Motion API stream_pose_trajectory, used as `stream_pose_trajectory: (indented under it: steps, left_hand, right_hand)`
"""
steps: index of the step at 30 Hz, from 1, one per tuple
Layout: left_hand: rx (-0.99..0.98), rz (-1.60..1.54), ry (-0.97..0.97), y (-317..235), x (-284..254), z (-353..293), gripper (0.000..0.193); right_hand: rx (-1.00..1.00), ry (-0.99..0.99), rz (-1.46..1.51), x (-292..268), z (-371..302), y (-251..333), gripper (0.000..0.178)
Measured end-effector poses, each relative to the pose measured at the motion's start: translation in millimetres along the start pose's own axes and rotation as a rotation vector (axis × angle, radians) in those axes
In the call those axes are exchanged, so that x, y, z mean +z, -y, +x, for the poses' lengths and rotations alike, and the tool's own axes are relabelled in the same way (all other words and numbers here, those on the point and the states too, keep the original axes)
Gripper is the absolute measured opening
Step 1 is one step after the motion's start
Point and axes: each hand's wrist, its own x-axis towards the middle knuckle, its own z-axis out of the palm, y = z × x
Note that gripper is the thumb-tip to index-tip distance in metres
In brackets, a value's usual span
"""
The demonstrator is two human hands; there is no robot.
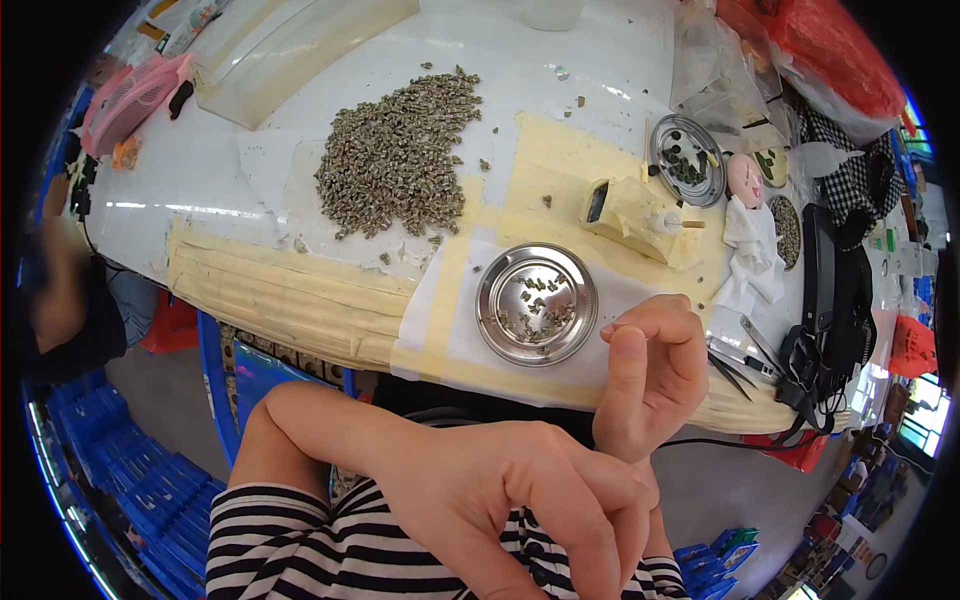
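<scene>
1. My right hand (650,375) is curled up just beside the round steel dish (537,303), fingers pinched narrow; can't tell if they're holding anything.
2. My left hand (520,500) is loosely fisted, holding nothing visible.
3. The small grey-green pieces (535,305) in the dish look light and rigid, I'd pinch each by its sides.
4. The big pile (398,155) sits farther back on the bench (180,190).

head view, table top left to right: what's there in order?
Pink basket → pile of small grey-green pieces → round steel dish holding a few pieces → smaller steel dish → white cloth → black strap bundle. Both hands, left hand and right hand, are off the table, in front of it.
</scene>
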Motion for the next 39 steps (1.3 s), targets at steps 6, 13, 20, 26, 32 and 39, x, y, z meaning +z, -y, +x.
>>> stream_pose_trajectory:
  steps: [6, 13, 20, 26, 32, 39]
  left_hand:
    - [0.032, 0.017, -0.042, 4, 1, -1, 0.019]
    - [0.236, -0.092, -0.038, 24, 2, 3, 0.02]
    - [-0.006, -0.089, -0.039, 6, 3, -7, 0.022]
    - [0.091, -0.103, 0.02, 18, 7, -11, 0.031]
    - [-0.012, -0.174, -0.13, 8, 21, -53, 0.022]
    - [-0.197, 0.091, -0.959, 31, -16, -220, 0.017]
  right_hand:
    - [0.011, -0.021, 0.029, -1, -2, 1, 0.009]
    - [-0.002, -0.007, 0.018, -1, -1, 0, 0.009]
    - [0.006, -0.01, 0.035, 0, -1, 1, 0.008]
    - [0.002, -0.02, 0.043, 3, -1, 3, 0.007]
    - [-0.026, -0.044, 0.054, 7, -4, 3, 0.01]
    - [-0.026, -0.055, 0.077, 8, -5, 3, 0.01]
